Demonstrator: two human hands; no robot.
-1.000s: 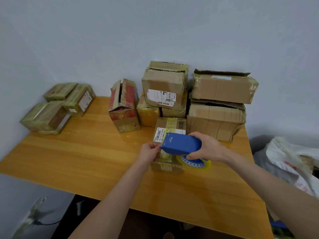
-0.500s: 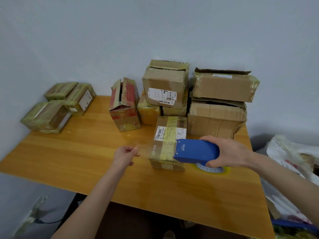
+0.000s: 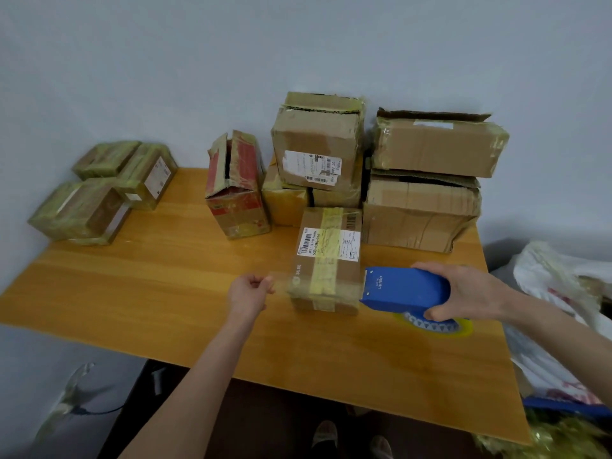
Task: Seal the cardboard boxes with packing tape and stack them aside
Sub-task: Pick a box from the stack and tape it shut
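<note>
Left hand (image 3: 249, 293) pinches tape (image 3: 280, 282); right hand (image 3: 465, 289) grips dispenser (image 3: 404, 288) at box (image 3: 326, 260) edge (tabletop (image 3: 132, 293) stretches leftward).

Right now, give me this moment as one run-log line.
step: taping | left hand: pinches tape end left of box | right hand: grips blue dispenser right of box | box: on table, not yet stacked

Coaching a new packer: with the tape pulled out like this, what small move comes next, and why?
Probably lower the left hand and stick its end of the clear tape strip to the small box, on its left side: the strip stretches over the box to the blue dispenser in the right hand.
</note>
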